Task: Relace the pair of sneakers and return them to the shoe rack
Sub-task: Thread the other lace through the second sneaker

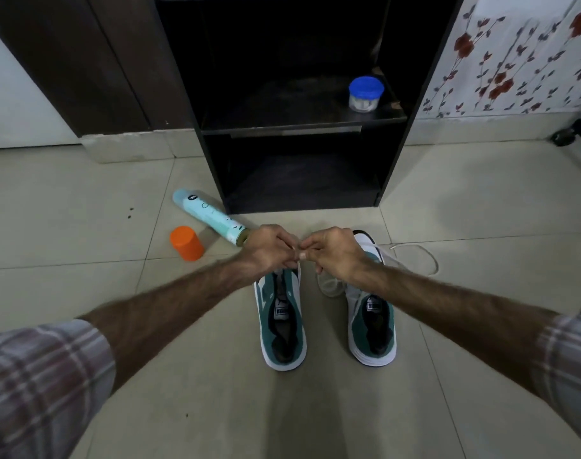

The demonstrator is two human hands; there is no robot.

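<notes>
Plaid sleeves [40,376] are framing the bottom corners, and two bare forearms are reaching forward over the tiled floor [83,293]. Between them two green-and-white sneakers are standing side by side, heels toward the camera: the left sneaker [282,326] and the right sneaker [372,326]. Above their toes the left hand [269,250] and right hand [335,253] are meeting, fingers curled tight and fingertips pinching together; what they are gripping is too small to tell. A white lace [415,253] is trailing loose across the floor beside the right sneaker. Farther left, an orange cap [186,243] is standing near a spray can [209,220] lying on its side. Beyond, the black shoe rack [299,127] is holding a blue-lidded jar [365,94] on its shelf.
</notes>
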